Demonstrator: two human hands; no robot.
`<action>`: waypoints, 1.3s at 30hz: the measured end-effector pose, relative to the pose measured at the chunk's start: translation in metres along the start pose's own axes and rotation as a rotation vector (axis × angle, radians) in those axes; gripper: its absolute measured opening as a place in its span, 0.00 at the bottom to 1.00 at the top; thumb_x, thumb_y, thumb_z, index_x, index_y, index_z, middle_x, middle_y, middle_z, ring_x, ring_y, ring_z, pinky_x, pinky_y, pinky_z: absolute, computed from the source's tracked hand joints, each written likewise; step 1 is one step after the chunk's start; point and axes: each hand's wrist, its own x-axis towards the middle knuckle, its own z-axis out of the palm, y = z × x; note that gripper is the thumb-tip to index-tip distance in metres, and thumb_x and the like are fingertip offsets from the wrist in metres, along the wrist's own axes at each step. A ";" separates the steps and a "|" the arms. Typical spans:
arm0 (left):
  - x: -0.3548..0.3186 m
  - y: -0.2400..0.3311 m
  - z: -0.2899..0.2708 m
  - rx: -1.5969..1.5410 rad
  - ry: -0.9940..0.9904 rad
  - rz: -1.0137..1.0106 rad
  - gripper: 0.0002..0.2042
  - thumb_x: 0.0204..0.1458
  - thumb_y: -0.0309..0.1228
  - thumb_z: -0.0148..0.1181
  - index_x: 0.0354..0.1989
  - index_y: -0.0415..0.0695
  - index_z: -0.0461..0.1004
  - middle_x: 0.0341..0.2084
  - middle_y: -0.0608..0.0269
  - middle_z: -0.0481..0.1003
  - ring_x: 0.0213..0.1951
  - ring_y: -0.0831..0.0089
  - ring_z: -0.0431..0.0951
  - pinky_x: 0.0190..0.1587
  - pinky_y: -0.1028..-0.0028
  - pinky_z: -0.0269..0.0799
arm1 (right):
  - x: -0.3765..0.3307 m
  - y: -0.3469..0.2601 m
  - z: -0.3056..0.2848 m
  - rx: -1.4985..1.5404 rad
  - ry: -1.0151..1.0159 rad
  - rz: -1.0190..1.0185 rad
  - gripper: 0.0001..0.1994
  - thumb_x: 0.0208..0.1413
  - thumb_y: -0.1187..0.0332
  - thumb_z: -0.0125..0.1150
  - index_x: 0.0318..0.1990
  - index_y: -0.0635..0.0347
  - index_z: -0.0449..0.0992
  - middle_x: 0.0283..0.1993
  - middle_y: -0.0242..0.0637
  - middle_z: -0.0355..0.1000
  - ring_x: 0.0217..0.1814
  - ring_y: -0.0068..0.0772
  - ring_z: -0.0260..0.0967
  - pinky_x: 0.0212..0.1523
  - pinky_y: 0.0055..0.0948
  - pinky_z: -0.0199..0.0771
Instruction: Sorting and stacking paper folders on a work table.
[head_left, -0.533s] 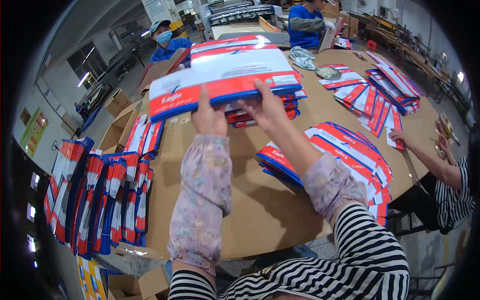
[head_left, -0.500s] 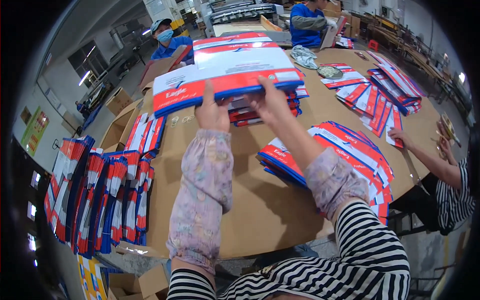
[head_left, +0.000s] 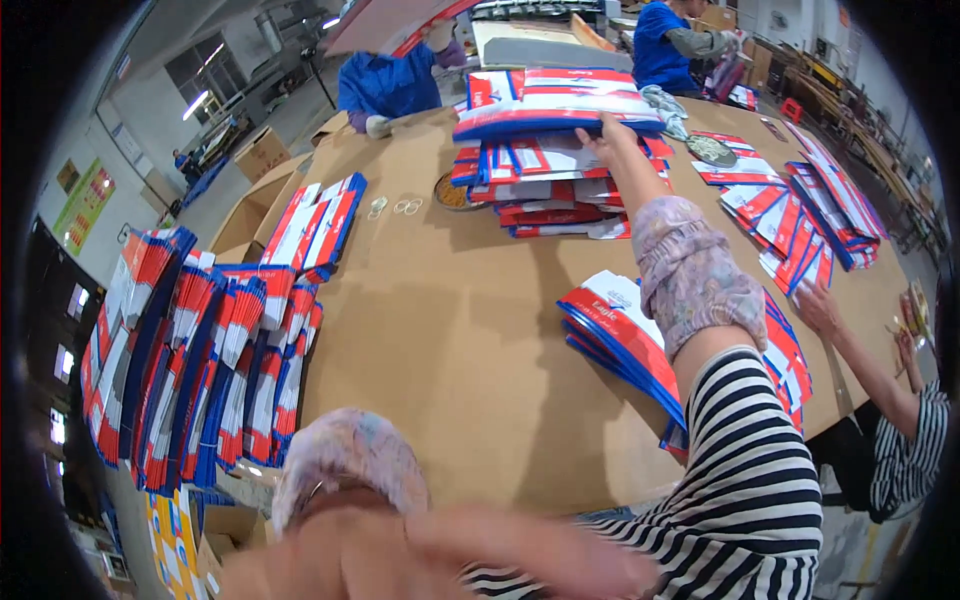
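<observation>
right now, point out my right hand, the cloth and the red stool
Right hand (head_left: 615, 143): head view, middle of the hand
Cloth (head_left: 666, 110): head view, middle of its folds
Red stool (head_left: 791, 110): head view, its side

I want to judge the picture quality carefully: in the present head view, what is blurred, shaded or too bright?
In the head view, the left hand, low in the frame, is smeared; in the head view, the right hand is clearer; in the head view, soft shadows lie on the tan table and a tube light glares.
</observation>
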 end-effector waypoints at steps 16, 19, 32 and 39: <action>-0.038 0.021 0.020 0.276 0.120 -0.010 0.31 0.60 0.50 0.36 0.52 0.29 0.65 0.52 0.44 0.66 0.58 0.51 0.63 0.60 0.54 0.53 | -0.052 0.020 0.050 0.134 -0.167 0.087 0.26 0.53 0.82 0.52 0.58 0.71 0.50 0.62 0.54 0.44 0.57 0.54 0.56 0.47 0.41 0.80; -0.038 0.016 0.034 0.271 0.055 0.007 0.30 0.61 0.48 0.35 0.51 0.28 0.67 0.51 0.43 0.67 0.57 0.52 0.64 0.60 0.54 0.53 | -0.049 -0.007 0.040 0.051 -0.112 0.040 0.28 0.49 0.83 0.55 0.58 0.71 0.51 0.61 0.54 0.50 0.58 0.54 0.57 0.47 0.45 0.78; -0.168 -0.087 0.056 -0.199 0.708 -0.958 0.24 0.61 0.39 0.44 0.59 0.33 0.58 0.53 0.54 0.66 0.55 0.65 0.66 0.55 0.63 0.65 | -0.097 -0.080 -0.095 -0.551 -0.504 -0.166 0.26 0.51 0.65 0.62 0.56 0.66 0.63 0.56 0.45 0.63 0.56 0.39 0.61 0.48 0.35 0.70; -0.150 -0.140 0.051 -0.529 0.703 -1.060 0.24 0.61 0.41 0.43 0.60 0.37 0.54 0.59 0.54 0.57 0.61 0.59 0.58 0.59 0.54 0.61 | -0.061 -0.149 -0.284 -1.836 -0.186 -0.298 0.38 0.49 0.40 0.55 0.57 0.67 0.64 0.54 0.51 0.65 0.57 0.44 0.61 0.54 0.35 0.63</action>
